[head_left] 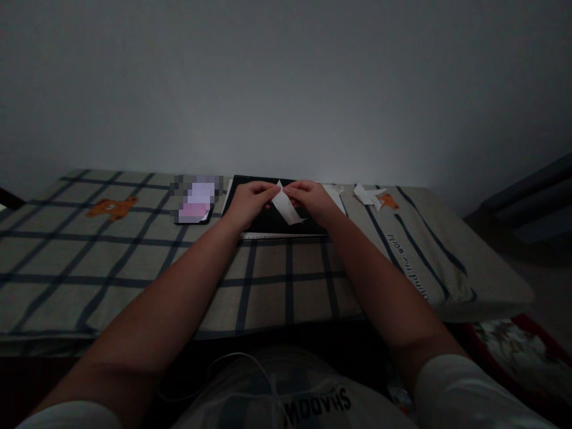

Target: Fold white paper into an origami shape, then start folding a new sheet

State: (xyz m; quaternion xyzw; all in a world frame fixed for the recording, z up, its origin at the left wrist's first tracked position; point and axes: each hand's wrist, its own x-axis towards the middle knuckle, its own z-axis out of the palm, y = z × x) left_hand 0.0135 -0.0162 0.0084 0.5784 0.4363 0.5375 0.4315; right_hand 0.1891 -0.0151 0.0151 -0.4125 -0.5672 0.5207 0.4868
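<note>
My left hand (251,199) and my right hand (311,199) meet over a black board (263,221) that lies on a plaid bedcover (134,262). Both pinch the top of a white paper strip (286,208), which hangs down and to the right between them. The fingertips of the two hands almost touch at the strip's upper end.
A phone with a lit screen (196,201) lies left of the board. Folded white paper pieces (367,195) lie to the right, near an orange bear print (386,201). Another bear print (111,207) is at the left. A plain wall stands behind the bed.
</note>
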